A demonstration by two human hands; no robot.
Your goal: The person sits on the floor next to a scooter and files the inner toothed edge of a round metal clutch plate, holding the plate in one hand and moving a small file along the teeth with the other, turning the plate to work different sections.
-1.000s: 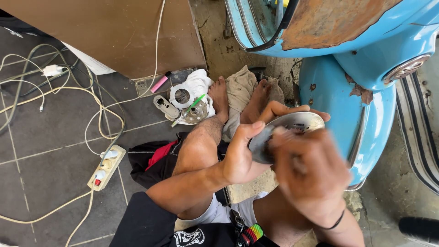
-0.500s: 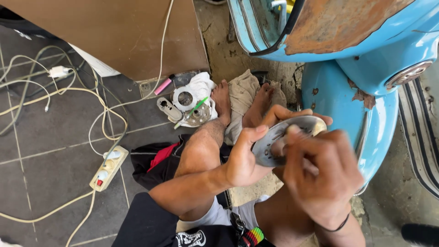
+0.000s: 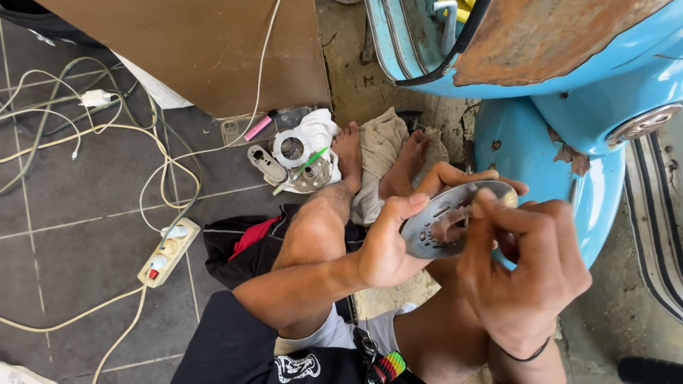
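Where grey floor tiles spread, cables sprawl.

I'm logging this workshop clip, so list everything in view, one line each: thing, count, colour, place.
metal disc: one, grey with slots, held in both hands at centre right.
scooter body: one, light blue with rust patches, top right.
board: one, brown, top left, standing on the floor.
power strip: one, cream, on the grey tiles at left.
cables: several, white and cream, looped across the floor at left.
small parts on a white rag: a few, metal, near the feet.
beige cloth: one, between the feet.
black and red cloth: one, under the leg.
left hand: holds the disc's near edge.
right hand: fingers on the disc's face.
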